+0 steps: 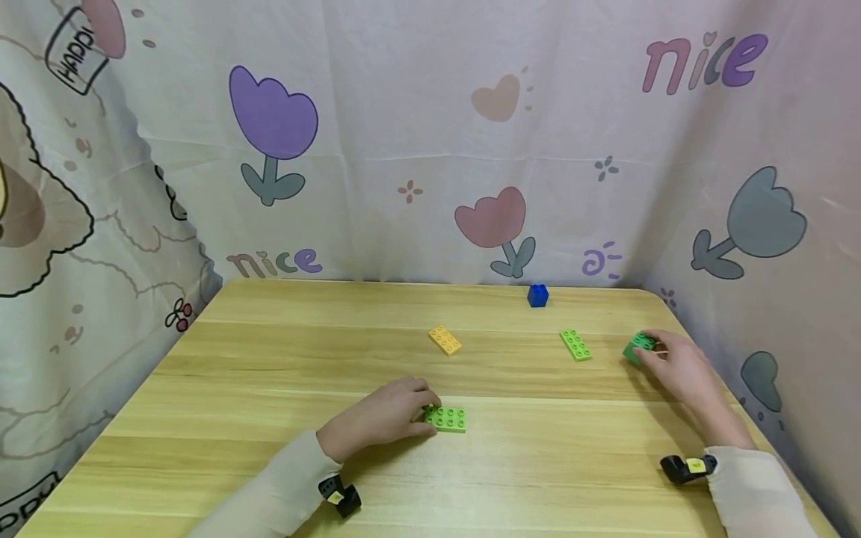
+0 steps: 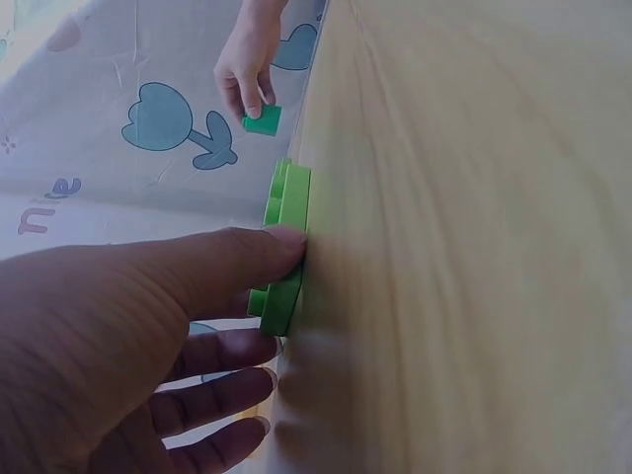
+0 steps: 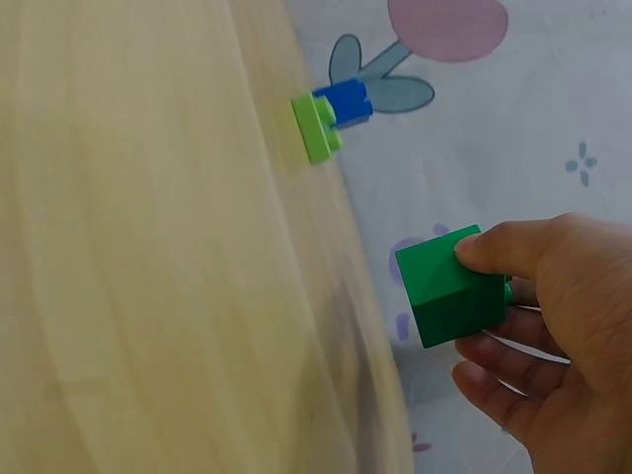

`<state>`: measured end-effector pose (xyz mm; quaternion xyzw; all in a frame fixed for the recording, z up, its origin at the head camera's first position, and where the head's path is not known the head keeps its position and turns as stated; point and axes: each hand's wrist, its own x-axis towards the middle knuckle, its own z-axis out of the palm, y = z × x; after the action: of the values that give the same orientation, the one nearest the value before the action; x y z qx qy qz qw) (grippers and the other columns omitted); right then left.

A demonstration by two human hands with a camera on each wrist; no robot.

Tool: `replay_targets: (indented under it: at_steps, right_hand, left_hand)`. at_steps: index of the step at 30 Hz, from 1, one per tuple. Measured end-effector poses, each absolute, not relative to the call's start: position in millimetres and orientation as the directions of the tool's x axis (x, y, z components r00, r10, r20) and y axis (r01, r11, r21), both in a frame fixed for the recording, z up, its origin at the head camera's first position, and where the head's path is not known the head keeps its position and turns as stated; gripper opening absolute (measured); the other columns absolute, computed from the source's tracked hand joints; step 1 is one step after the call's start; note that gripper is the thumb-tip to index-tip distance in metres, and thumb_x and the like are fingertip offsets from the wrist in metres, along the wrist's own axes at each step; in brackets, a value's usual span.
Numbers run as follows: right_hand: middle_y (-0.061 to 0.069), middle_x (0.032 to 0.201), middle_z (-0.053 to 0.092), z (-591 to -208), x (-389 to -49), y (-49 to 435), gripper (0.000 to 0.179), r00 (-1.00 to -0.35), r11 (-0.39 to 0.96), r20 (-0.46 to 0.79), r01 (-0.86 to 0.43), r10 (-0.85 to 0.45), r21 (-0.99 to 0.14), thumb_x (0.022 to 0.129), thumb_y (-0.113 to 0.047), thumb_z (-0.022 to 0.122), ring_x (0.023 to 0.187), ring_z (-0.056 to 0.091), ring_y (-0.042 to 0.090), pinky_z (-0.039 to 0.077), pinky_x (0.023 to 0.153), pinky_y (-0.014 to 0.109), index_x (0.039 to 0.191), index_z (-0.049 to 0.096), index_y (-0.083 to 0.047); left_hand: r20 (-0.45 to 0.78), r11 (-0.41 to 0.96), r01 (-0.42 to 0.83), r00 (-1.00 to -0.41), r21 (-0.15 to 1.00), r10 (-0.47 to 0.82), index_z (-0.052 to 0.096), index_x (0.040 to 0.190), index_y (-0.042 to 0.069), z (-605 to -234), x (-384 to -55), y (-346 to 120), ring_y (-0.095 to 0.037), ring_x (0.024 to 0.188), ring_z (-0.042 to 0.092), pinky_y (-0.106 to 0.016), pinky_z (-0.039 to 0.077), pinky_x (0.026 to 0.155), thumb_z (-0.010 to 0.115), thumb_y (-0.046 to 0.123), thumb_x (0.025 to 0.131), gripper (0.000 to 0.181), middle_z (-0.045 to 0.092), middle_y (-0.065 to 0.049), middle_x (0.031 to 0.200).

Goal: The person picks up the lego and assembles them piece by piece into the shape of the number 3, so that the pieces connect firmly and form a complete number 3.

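At the middle front of the table, my left hand (image 1: 386,415) grips the left end of a flat light-green building brick (image 1: 449,419). In the left wrist view the thumb lies along one side of that light-green brick (image 2: 288,247), which is at the tabletop. Over at the right side, my right hand (image 1: 682,370) pinches a dark-green cube-shaped brick (image 1: 637,346) between thumb and fingers. The right wrist view shows this dark-green brick (image 3: 451,286) held above the table, its studs turned toward the palm.
A second light-green flat brick (image 1: 575,345) lies left of my right hand. Farther left is a yellow-orange flat brick (image 1: 445,340). A blue brick (image 1: 538,296) stands near the back edge of the wooden table (image 1: 269,359). Patterned cloth (image 1: 397,112) hangs behind and on both sides.
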<state>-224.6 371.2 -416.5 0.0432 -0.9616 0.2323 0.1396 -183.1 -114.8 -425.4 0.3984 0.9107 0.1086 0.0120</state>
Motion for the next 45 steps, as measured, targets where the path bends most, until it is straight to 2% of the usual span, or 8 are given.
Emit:
replay_targets:
  at_steps: [6,20,27,36,45]
  right_hand:
    - [0.029,0.112,0.060,-411,-223,358,0.043,-0.931,0.886,0.358,-0.221,-0.068,-0.408,0.094,-0.022,0.066,0.095,0.060,0.047,0.048,0.078,0.059,0.125,0.057,0.007]
    - [0.025,0.110,0.062,-401,-216,320,0.040,-0.885,0.851,0.425,-0.364,-0.190,-0.378,0.090,-0.013,0.072,0.095,0.060,0.039,0.050,0.080,0.056,0.122,0.059,0.006]
    - [0.021,0.112,0.062,-397,-212,302,0.041,-0.881,0.829,0.417,-0.396,-0.223,-0.395,0.091,-0.017,0.071,0.098,0.060,0.037,0.050,0.082,0.056,0.124,0.058,0.003]
    - [0.014,0.108,0.063,-392,-209,274,0.040,-0.849,0.791,0.425,-0.481,-0.313,-0.378,0.089,-0.015,0.073,0.093,0.062,0.031,0.052,0.078,0.051,0.123,0.060,0.000]
    - [0.007,0.106,0.064,-386,-207,246,0.041,-0.836,0.768,0.361,-0.533,-0.413,-0.356,0.090,-0.020,0.072,0.094,0.063,0.029,0.054,0.079,0.046,0.126,0.060,-0.002]
  left_hand:
    - [0.065,0.663,0.720,-0.686,0.206,0.725,0.068,0.116,0.014,-427,-183,-115,-0.009,0.093,0.054,-0.030,0.048,0.086,0.072,0.040,0.089,0.037,0.058,0.005,0.104]
    - [0.058,0.669,0.715,-0.691,0.205,0.721,0.068,0.117,0.013,-429,-186,-115,-0.008,0.092,0.054,-0.030,0.049,0.084,0.071,0.040,0.090,0.038,0.058,0.004,0.103]
    - [0.054,0.676,0.709,-0.697,0.198,0.715,0.068,0.117,0.013,-429,-188,-113,-0.008,0.091,0.054,-0.030,0.048,0.084,0.070,0.040,0.090,0.039,0.058,0.004,0.102]
    - [0.051,0.671,0.720,-0.688,0.180,0.724,0.068,0.117,0.012,-429,-189,-110,-0.009,0.091,0.053,-0.029,0.047,0.085,0.071,0.040,0.090,0.039,0.057,0.005,0.101]
    - [0.029,0.664,0.730,-0.676,0.162,0.737,0.068,0.111,0.015,-428,-192,-106,-0.007,0.089,0.052,-0.027,0.047,0.084,0.071,0.041,0.089,0.034,0.057,0.007,0.099]
